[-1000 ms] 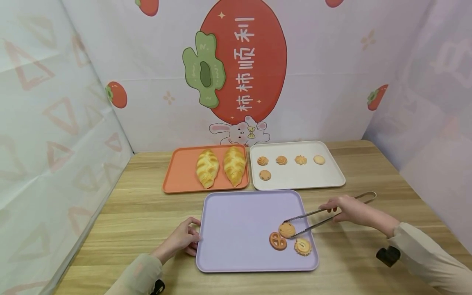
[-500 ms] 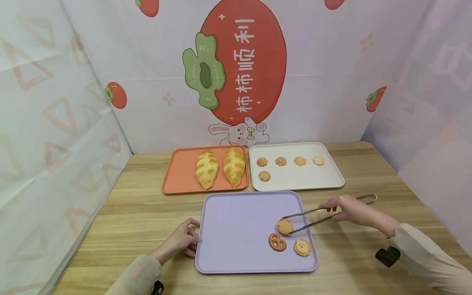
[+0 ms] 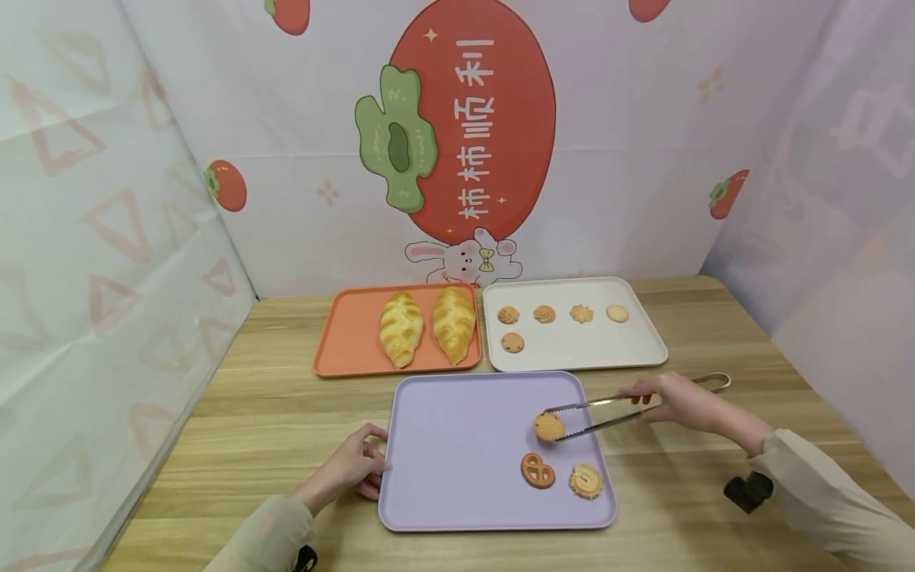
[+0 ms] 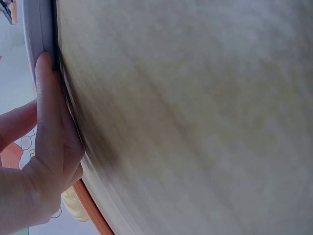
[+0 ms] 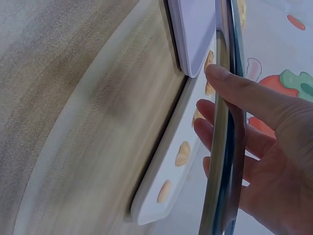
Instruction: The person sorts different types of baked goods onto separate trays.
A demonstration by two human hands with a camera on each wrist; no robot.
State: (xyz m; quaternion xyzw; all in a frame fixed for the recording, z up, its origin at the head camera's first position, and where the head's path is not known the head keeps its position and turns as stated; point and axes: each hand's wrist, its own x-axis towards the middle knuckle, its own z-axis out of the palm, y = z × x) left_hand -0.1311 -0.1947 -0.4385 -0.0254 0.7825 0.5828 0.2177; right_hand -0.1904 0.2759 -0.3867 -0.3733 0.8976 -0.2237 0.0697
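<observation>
My right hand (image 3: 675, 401) grips a pair of metal tongs (image 3: 611, 400). Between the tong tips is a round cookie with dark spots (image 3: 550, 427), over the right part of the purple tray (image 3: 457, 508). A pretzel-shaped cookie (image 3: 538, 470) and a ruffled round cookie (image 3: 586, 481) lie on that tray, nearer the front right corner. At the tray's left edge, my left hand (image 3: 352, 462) rests with relaxed fingers touching the rim. In the left wrist view, one finger (image 4: 49, 107) lies along the tray's outer wall. The right wrist view has the tongs running across the palm.
Behind the purple tray stand an orange tray (image 3: 350, 342) with two bread loaves and a white tray (image 3: 600, 345) with several small cookies. All three sit on a wooden table (image 3: 272, 397). A printed cloth (image 3: 286, 95) hangs at the back and sides.
The tongs and the spotted cookie have moved back and slightly left, away from the pretzel-shaped cookie. The left hand has stayed at the tray's edge.
</observation>
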